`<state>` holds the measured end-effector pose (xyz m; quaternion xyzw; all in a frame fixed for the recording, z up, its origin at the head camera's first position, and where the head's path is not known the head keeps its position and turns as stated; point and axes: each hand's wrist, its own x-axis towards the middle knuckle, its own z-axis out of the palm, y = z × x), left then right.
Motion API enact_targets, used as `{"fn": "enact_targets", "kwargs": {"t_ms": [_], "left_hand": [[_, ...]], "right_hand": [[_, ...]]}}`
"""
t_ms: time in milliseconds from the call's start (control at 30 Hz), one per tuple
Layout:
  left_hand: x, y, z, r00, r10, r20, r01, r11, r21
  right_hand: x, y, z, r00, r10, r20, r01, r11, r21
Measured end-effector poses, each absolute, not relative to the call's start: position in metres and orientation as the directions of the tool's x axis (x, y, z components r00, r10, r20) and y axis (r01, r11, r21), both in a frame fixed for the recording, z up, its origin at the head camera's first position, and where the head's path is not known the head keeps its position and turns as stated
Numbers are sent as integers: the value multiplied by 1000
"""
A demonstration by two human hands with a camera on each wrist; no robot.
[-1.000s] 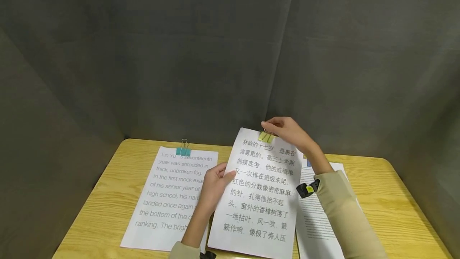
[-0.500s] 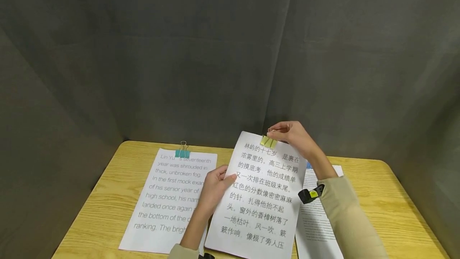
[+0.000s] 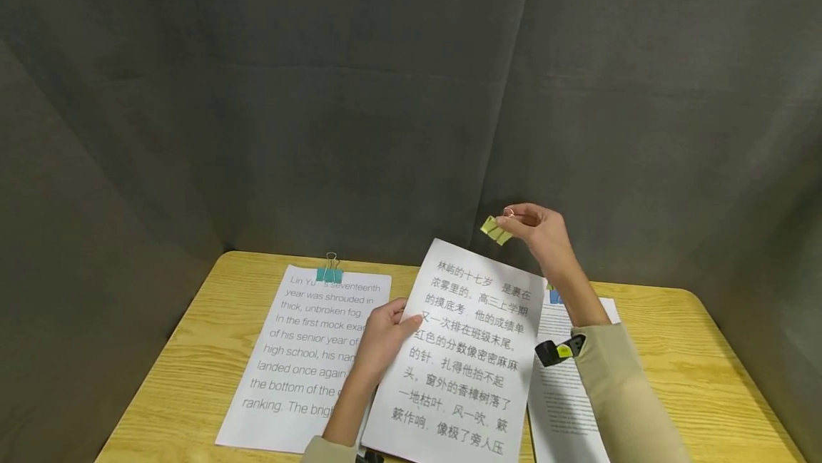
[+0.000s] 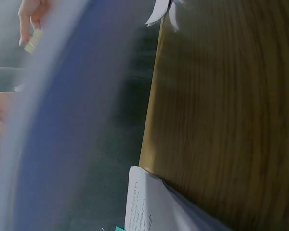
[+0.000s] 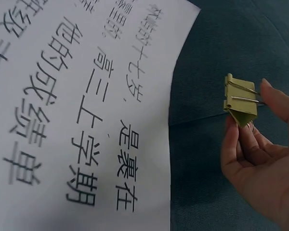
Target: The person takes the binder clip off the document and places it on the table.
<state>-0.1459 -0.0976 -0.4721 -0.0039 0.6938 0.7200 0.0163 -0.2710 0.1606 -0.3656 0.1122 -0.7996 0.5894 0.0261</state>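
Note:
A stack of paper [image 3: 462,356] printed with large Chinese text is tilted up in the middle of the head view. My left hand [image 3: 384,338] grips its left edge, thumb on the front. Beyond its top edge, my right hand [image 3: 542,235] pinches a yellow binder clip [image 3: 496,230] by its wire handles, apart from the paper. The right wrist view shows the yellow clip [image 5: 241,100] between thumb and fingers, to the right of the paper's top edge. In the left wrist view the paper's blurred sheet [image 4: 72,115] hides most of the left hand.
On the wooden table [image 3: 173,370], an English-text sheet [image 3: 302,356] with a teal binder clip [image 3: 329,275] lies at left. A small-print sheet [image 3: 565,406] with a blue clip [image 3: 555,296] lies at right, partly behind my right arm. A dark cloth [image 3: 359,92] hangs behind the table.
The yellow binder clip has come off the top edge of the Chinese-text paper. My right hand has lifted it up and slightly right. My left hand keeps its grip on the paper.

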Motion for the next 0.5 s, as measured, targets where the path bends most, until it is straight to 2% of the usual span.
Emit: {"fn": "enact_targets", "kwargs": {"t_ms": [267, 500], "left_hand": [[-149, -105, -468, -999, -37, -32, -31, -36, 999], [-150, -112, -468, -997, -54, -47, -47, -1, 999]], "right_hand": [[-250, 171, -376, -979, -71, 191, -185, -85, -979], [-223, 176, -396, -990, -45, 131, -122, -177, -977]]}}
